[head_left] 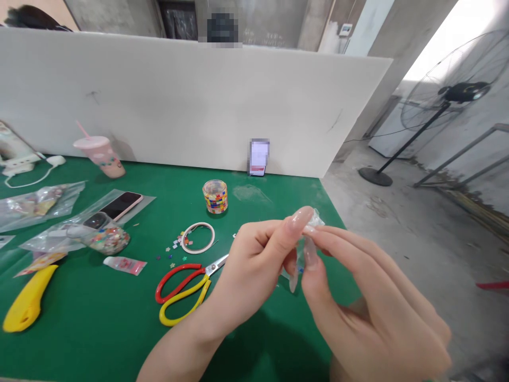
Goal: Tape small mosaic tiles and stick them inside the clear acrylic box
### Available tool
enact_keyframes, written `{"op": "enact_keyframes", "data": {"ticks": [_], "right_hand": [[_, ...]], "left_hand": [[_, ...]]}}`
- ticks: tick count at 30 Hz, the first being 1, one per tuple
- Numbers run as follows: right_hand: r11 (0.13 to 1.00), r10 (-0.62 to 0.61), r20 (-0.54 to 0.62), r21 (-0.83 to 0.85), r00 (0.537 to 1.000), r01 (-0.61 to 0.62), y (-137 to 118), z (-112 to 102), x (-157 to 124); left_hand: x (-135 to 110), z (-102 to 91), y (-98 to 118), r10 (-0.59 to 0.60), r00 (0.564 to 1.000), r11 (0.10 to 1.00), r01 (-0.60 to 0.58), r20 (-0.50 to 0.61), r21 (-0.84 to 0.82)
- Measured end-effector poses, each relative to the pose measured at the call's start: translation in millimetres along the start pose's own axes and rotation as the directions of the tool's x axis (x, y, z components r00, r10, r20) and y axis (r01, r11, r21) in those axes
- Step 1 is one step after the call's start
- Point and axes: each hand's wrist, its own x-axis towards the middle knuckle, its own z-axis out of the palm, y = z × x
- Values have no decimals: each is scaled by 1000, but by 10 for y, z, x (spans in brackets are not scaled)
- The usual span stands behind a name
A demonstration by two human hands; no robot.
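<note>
A crinkled piece of clear plastic [317, 217], perhaps a small bag, is pinched between my hands above the green table. My left hand [254, 270] is closed on it, the thumb on top. Meeting it from the right, my right hand [369, 302] also pinches the plastic with thumb and fingers. The fingers hide most of it. Scissors [183, 289] with one red and one yellow handle lie beside my left wrist, their blade tips hidden behind it. Farther back stands a clear round cup [216, 201] covered with colourful mosaic pieces.
A white ring [212, 241] lies near loose sequins [175, 246]. Leftward are a small tube [125, 265], a bag of colourful pieces [109, 240], a phone [121, 206], a yellow cutter [29, 302] and a pink tumbler [101, 155]. Another phone [259, 157] leans against the white partition [178, 106].
</note>
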Motion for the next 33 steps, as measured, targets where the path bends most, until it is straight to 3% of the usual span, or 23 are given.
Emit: {"op": "enact_keyframes", "data": {"ticks": [6, 15, 21, 33], "right_hand": [[1000, 1, -9, 7, 1000, -1, 18, -11, 3], [993, 69, 96, 87, 993, -78, -2, -99, 39], [993, 35, 126, 103, 991, -48, 21, -86, 30], [997, 26, 92, 73, 995, -33, 11, -75, 14]], "left_hand": [[-12, -68, -14, -129, 990, 991, 126, 57, 53], [-13, -55, -32, -140, 989, 988, 137, 45, 65], [11, 2, -3, -60, 996, 998, 62, 66, -29], [6, 26, -17, 14, 997, 999, -17, 77, 33]]}}
